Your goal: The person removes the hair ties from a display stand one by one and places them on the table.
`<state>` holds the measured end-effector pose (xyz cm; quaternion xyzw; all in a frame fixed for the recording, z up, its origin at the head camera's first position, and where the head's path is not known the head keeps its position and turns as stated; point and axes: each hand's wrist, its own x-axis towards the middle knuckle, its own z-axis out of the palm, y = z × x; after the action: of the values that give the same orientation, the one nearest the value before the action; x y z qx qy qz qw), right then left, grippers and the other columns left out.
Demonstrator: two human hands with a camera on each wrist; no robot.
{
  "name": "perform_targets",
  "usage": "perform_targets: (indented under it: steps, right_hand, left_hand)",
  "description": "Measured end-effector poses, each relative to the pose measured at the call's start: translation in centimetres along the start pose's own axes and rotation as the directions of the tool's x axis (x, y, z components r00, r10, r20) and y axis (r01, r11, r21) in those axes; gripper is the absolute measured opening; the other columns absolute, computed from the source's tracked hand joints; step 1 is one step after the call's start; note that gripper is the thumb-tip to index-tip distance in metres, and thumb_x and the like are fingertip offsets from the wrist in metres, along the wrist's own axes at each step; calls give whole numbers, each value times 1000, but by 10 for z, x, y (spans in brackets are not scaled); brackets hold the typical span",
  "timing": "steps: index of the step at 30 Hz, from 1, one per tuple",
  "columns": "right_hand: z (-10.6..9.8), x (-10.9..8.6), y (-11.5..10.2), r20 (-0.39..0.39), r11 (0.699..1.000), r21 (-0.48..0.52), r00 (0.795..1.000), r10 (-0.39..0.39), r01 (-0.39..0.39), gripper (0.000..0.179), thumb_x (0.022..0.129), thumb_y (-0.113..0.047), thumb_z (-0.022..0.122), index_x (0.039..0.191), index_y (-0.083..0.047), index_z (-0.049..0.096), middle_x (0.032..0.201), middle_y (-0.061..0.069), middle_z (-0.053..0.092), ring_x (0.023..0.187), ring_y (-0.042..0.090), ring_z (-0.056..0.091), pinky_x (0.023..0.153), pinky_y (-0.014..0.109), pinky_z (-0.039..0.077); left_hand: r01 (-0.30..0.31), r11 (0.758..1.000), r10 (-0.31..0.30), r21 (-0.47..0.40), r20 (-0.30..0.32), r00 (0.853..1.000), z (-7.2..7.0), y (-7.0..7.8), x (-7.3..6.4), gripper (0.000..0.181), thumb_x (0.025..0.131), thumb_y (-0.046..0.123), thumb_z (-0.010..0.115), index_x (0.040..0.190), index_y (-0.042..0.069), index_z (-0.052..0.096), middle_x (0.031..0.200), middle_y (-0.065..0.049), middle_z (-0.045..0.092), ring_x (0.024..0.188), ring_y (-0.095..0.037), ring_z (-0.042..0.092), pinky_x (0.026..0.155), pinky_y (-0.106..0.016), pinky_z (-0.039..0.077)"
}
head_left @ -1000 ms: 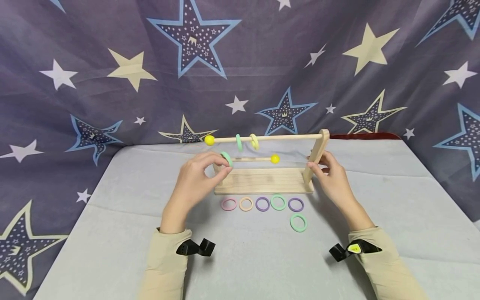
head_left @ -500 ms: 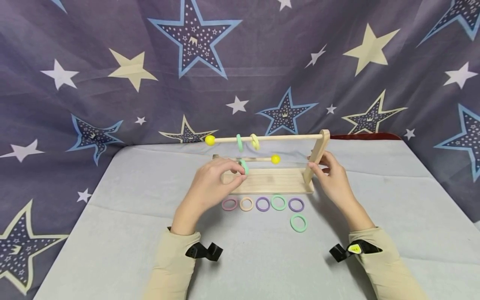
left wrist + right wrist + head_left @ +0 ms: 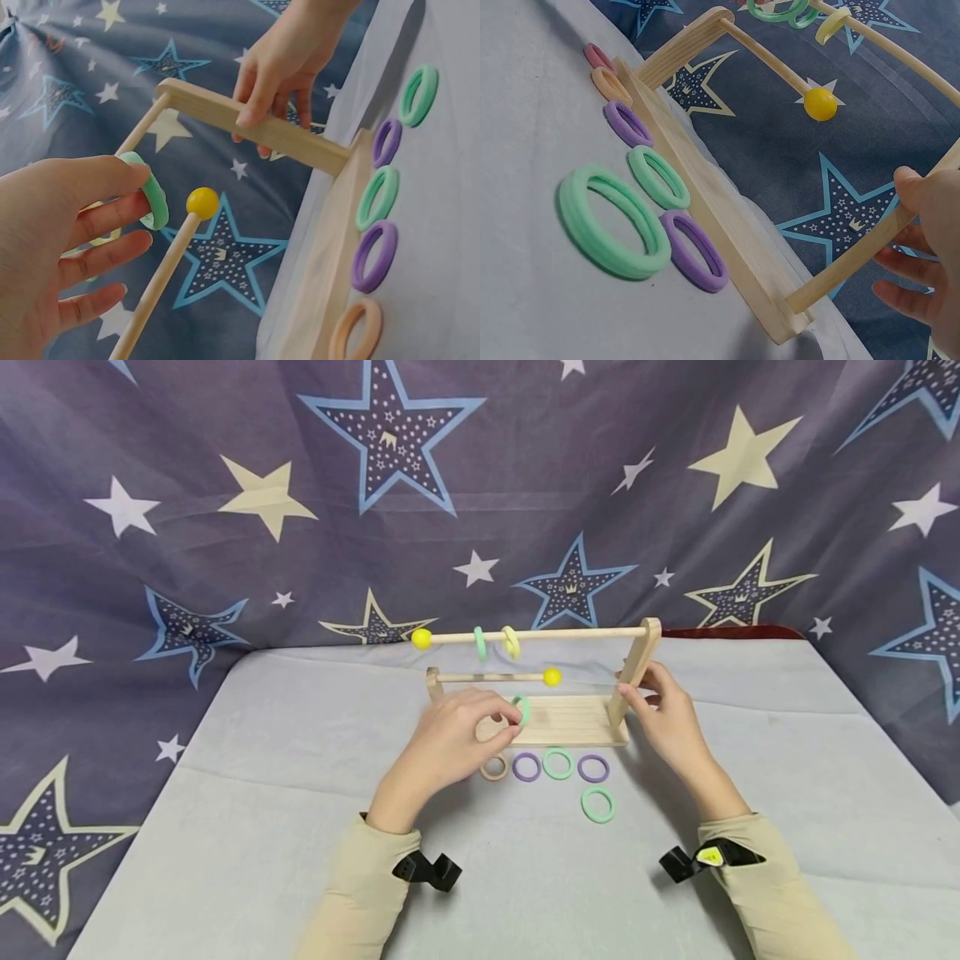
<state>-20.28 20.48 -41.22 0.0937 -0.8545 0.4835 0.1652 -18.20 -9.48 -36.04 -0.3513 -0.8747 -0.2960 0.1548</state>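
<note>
My left hand (image 3: 459,733) pinches a mint-green ring (image 3: 155,196) between thumb and forefinger, its other fingers spread. In the left wrist view the ring is close to the yellow ball (image 3: 202,203) at the tip of the rack's shorter bar (image 3: 491,677). With thumb and fingers, my right hand (image 3: 666,717) grips the right upright (image 3: 637,667) of the wooden rack. A green ring (image 3: 481,644) and a yellow ring (image 3: 512,642) hang on the longer upper bar (image 3: 577,633). That bar's left end carries another yellow ball (image 3: 422,639).
Along the front of the rack's base (image 3: 566,720) lie an orange ring (image 3: 494,777), purple rings (image 3: 527,767) and a green ring (image 3: 558,764). Another green ring (image 3: 597,806) lies nearer. A pink ring (image 3: 598,57) is mostly behind my left hand in the head view. Star-patterned cloth hangs behind.
My left hand has carried the green ring rightward and slightly down, from the left end of the shorter bar to in front of the base. My right hand stays on the upright.
</note>
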Motion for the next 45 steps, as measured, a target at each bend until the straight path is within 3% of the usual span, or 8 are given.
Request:
perform_targets:
  steps: [11, 22, 28, 37, 45]
  right_hand:
    - [0, 0, 1, -5, 1000, 0, 1000, 3, -3, 36, 101, -21, 59, 130, -1, 55, 121, 18, 66, 111, 31, 60, 83, 28, 42]
    - [0, 1, -1, -4, 1000, 2, 1000, 1, -1, 35, 101, -20, 59, 129, 0, 55, 121, 19, 66, 110, 30, 60, 83, 27, 42]
    - [0, 1, 0, -8, 1000, -6, 1000, -5, 5, 35, 101, -20, 60, 129, 0, 55, 121, 18, 66, 110, 30, 60, 82, 25, 43]
    - [0, 2, -1, -8, 1000, -8, 1000, -3, 3, 35, 101, -19, 60, 129, 1, 55, 120, 19, 66, 111, 31, 60, 83, 24, 43]
    - [0, 0, -1, -6, 1000, -4, 1000, -1, 1, 36, 101, -20, 60, 129, 1, 55, 120, 19, 66, 110, 31, 60, 82, 24, 43]
  left_hand:
    - [-67, 998, 66, 9, 67, 996, 15, 5, 1, 8, 88, 18, 74, 96, 19, 75, 93, 10, 71, 87, -7, 63, 81, -28, 48]
    - [-4, 1000, -1, 30, 183, 983, 23, 10, 0, 9, 90, 24, 73, 99, 25, 75, 95, 13, 69, 90, -6, 61, 86, -32, 46]
    - [-34, 998, 24, 45, 212, 977, 29, 13, 0, 10, 89, 24, 74, 99, 27, 76, 97, 14, 71, 92, -9, 62, 88, -32, 46]
    - [-63, 998, 56, 15, 292, 955, 39, 18, -1, 11, 90, 22, 74, 100, 24, 77, 101, 13, 70, 95, -11, 64, 85, -30, 49]
    - [-79, 996, 63, 31, 352, 934, 46, 21, -2, 10, 88, 25, 76, 98, 28, 78, 99, 16, 69, 90, -7, 62, 84, -27, 47]
